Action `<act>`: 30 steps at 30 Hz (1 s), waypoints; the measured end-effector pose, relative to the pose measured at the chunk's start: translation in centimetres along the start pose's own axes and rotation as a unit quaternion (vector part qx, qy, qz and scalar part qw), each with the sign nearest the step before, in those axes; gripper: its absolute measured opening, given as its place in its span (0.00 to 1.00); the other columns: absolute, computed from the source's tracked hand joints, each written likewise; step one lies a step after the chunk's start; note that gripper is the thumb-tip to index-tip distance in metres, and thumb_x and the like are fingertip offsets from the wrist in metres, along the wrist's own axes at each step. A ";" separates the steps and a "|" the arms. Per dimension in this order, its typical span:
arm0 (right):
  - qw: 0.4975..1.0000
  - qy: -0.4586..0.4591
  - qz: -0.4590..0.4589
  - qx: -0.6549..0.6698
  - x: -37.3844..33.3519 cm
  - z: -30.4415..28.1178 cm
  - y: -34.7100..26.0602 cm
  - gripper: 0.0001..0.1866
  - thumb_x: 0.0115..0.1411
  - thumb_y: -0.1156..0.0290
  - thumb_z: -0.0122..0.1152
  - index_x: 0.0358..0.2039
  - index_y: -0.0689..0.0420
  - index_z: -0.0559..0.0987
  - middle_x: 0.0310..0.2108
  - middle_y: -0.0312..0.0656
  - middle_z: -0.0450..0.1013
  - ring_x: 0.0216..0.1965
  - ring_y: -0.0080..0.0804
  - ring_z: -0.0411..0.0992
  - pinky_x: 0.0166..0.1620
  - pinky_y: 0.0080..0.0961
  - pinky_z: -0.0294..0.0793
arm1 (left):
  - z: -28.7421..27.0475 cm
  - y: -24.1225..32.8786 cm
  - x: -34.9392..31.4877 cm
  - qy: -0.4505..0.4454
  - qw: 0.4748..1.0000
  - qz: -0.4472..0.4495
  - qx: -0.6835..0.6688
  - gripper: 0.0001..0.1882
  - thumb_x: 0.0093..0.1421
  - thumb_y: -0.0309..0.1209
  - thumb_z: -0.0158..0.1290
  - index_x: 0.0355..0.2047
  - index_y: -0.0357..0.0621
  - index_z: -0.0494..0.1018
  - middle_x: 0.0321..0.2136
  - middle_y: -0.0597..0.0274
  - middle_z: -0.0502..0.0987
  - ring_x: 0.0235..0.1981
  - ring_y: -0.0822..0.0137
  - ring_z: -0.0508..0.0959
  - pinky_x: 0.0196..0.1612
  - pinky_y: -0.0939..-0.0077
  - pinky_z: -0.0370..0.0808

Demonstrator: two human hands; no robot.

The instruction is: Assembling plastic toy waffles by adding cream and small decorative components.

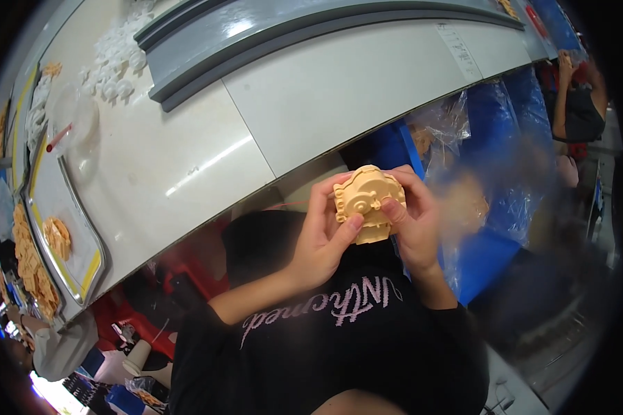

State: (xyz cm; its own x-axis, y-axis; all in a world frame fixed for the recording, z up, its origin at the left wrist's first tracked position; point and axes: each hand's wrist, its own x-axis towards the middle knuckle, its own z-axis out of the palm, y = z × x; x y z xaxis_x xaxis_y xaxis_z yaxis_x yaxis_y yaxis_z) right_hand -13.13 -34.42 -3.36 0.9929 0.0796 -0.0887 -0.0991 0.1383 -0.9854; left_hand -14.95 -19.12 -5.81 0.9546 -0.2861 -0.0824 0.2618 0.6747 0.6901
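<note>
Between both hands I hold a tan moulded plastic part (368, 197) with a rounded top, scalloped edges and small round bosses on its face. My left hand (325, 228) grips its left side, the thumb pressed on the lower front. Wrapped round the right side is my right hand (417, 221), its thumb lying on the face near the middle. The fingers behind the part are mostly hidden. It is held in front of my black shirt, just off the table's near edge.
A light table (208, 166) stretches ahead, with a grey channel rail (311, 52) along it. White plastic pieces (114, 62) lie at the far left, near a tray (83, 277) with a tan part. Blue bins with clear plastic bags (491, 117) stand at right. Another person (581, 104) works at far right.
</note>
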 end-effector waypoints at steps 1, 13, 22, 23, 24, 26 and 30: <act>1.000 0.003 -0.001 0.002 -0.1 0.1 0.1 0.18 0.54 0.79 0.64 0.46 0.67 0.73 0.42 0.40 0.68 0.44 0.26 0.68 0.49 0.19 0.66 | -0.3 0.2 -0.1 0.002 1.000 0.008 0.018 0.26 0.63 0.25 0.49 0.59 0.40 0.53 0.53 0.54 0.64 0.56 0.67 0.65 0.57 0.71 0.64; 0.979 0.061 -0.132 -0.147 -1.3 2.4 0.0 0.18 0.54 0.66 0.66 0.40 0.66 0.75 0.34 0.41 0.67 0.38 0.30 0.67 0.44 0.22 0.65 | -0.9 0.5 -1.3 0.036 0.995 0.077 0.050 0.24 0.58 0.24 0.57 0.53 0.33 0.63 0.51 0.50 0.69 0.53 0.62 0.71 0.56 0.69 0.68; 0.973 0.029 -0.168 -0.158 -1.2 2.9 0.3 0.18 0.55 0.67 0.66 0.40 0.66 0.75 0.36 0.46 0.70 0.40 0.32 0.68 0.44 0.24 0.67 | -1.2 0.4 -1.8 0.070 0.988 0.112 0.085 0.25 0.56 0.29 0.60 0.51 0.34 0.64 0.50 0.48 0.70 0.52 0.61 0.71 0.55 0.67 0.68; 0.973 0.023 -0.170 -0.155 -1.0 2.7 0.2 0.18 0.55 0.67 0.66 0.40 0.66 0.75 0.36 0.46 0.70 0.40 0.32 0.68 0.44 0.24 0.67 | -1.4 0.3 -1.7 0.074 0.986 0.118 0.087 0.25 0.56 0.29 0.60 0.51 0.34 0.64 0.50 0.48 0.70 0.52 0.61 0.71 0.55 0.67 0.68; 0.971 0.011 -0.173 -0.163 -0.9 2.5 0.0 0.20 0.56 0.66 0.65 0.42 0.67 0.74 0.38 0.46 0.70 0.41 0.33 0.68 0.45 0.25 0.67 | -1.5 0.2 -1.6 0.058 0.986 0.134 0.082 0.26 0.55 0.30 0.61 0.51 0.34 0.64 0.50 0.49 0.70 0.52 0.61 0.71 0.55 0.67 0.68; 0.969 -0.007 -0.180 -0.168 -0.4 2.7 -0.2 0.21 0.56 0.64 0.64 0.44 0.68 0.73 0.39 0.47 0.70 0.42 0.34 0.69 0.47 0.26 0.67 | -2.0 0.2 -1.5 0.046 0.984 0.154 0.080 0.27 0.54 0.30 0.62 0.51 0.35 0.64 0.50 0.49 0.70 0.52 0.61 0.71 0.55 0.67 0.67; 0.982 -0.033 -0.154 -0.105 0.6 2.3 -0.1 0.24 0.59 0.68 0.61 0.52 0.67 0.68 0.43 0.44 0.69 0.45 0.33 0.70 0.52 0.23 0.68 | -2.7 1.2 -1.1 0.077 0.971 0.220 0.047 0.34 0.51 0.27 0.64 0.56 0.36 0.61 0.52 0.49 0.69 0.54 0.60 0.70 0.57 0.66 0.67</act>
State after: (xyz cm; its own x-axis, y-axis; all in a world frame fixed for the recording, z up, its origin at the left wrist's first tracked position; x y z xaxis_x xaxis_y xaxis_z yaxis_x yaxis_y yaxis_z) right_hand -12.69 -32.12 -3.02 0.9661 0.1315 0.2220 0.2289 -0.0405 -0.9726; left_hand -15.31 -16.18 -6.87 0.9830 0.1262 0.1334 -0.1834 0.6416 0.7448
